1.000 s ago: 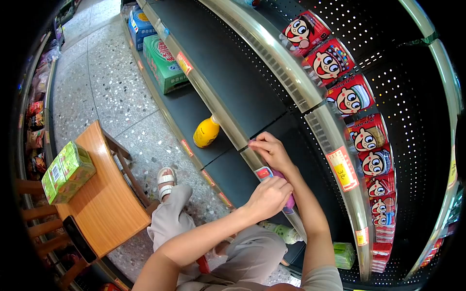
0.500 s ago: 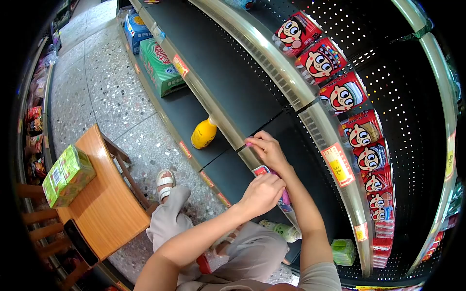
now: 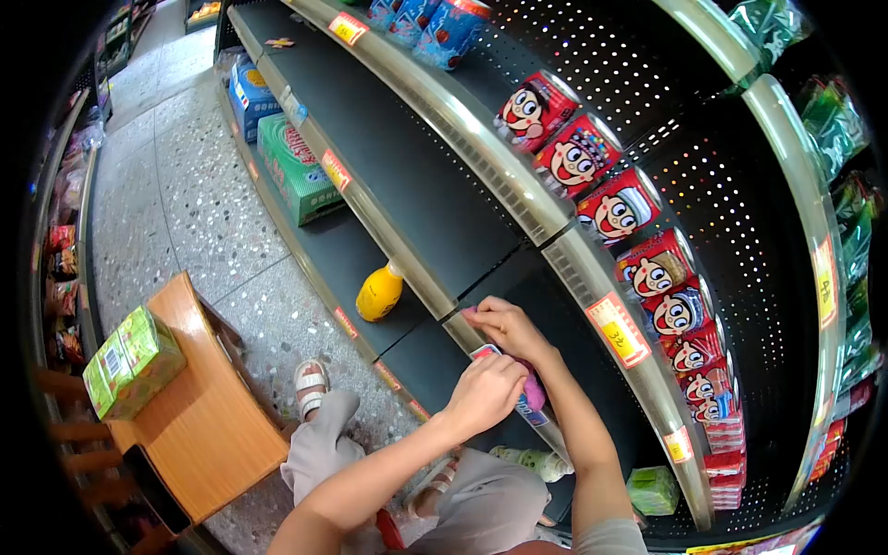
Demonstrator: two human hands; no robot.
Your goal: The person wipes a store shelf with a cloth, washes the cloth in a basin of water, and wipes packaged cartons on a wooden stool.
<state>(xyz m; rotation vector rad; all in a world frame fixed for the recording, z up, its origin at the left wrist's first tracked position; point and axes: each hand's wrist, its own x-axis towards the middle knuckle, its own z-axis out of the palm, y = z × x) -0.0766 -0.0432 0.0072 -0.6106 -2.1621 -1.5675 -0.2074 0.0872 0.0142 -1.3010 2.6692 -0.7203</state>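
My right hand (image 3: 507, 328) is closed at the front rail of the middle shelf (image 3: 407, 264). A bit of pink cloth (image 3: 471, 315) shows at its fingertips, pressed against the rail. My left hand (image 3: 486, 393) is closed just in front of my right forearm, beside a small red-and-white label (image 3: 485, 351) on the rail. Its fingertips are turned away, so what they pinch is hidden. More pink material (image 3: 533, 392) and a blue label (image 3: 532, 413) show just right of the left hand.
A yellow bottle (image 3: 379, 292), a green box (image 3: 294, 171) and a pale green bottle (image 3: 534, 462) are on the bottom shelf. Red cans (image 3: 618, 213) line the shelf above. At left, a green package (image 3: 132, 363) and a black phone (image 3: 153, 486) lie on a wooden stool (image 3: 217, 435).
The view has tilted, so the shelves and stool sit lower in the picture and blue cans show at the top. Both hands stay at the same stretch of rail, with little movement.
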